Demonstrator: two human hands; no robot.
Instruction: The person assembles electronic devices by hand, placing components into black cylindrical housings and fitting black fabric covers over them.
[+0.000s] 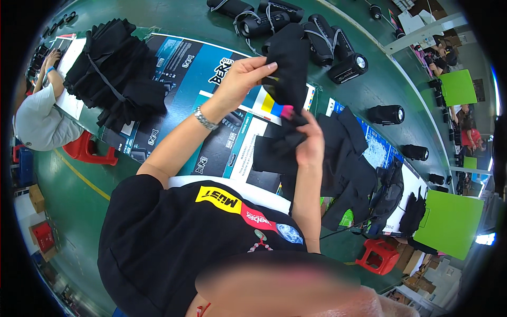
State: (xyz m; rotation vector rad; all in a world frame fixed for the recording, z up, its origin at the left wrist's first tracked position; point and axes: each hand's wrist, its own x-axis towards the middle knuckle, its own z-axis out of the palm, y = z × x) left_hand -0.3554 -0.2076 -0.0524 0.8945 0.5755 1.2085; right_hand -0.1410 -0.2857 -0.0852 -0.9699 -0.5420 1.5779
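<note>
Your left hand [242,82], a watch [206,119] at its wrist, pinches a piece of black cloth [288,63] between thumb and fingers, raising it at the upper centre of the frame over printed sheets [187,87]. Your right hand [310,141], just right of centre, reaches the cloth's lower end, where blur makes it impossible to tell whether its fingers close on the fabric. Loose black pieces [343,142] lie right of centre, beside your right hand; a pile of black fabric [108,63], a grey strap [103,76] across it, fills the upper left. Black cylindrical speakers [348,68] stand or lie along the top. A co-worker [39,119] sits at far left, near a red stool [87,149].
</note>
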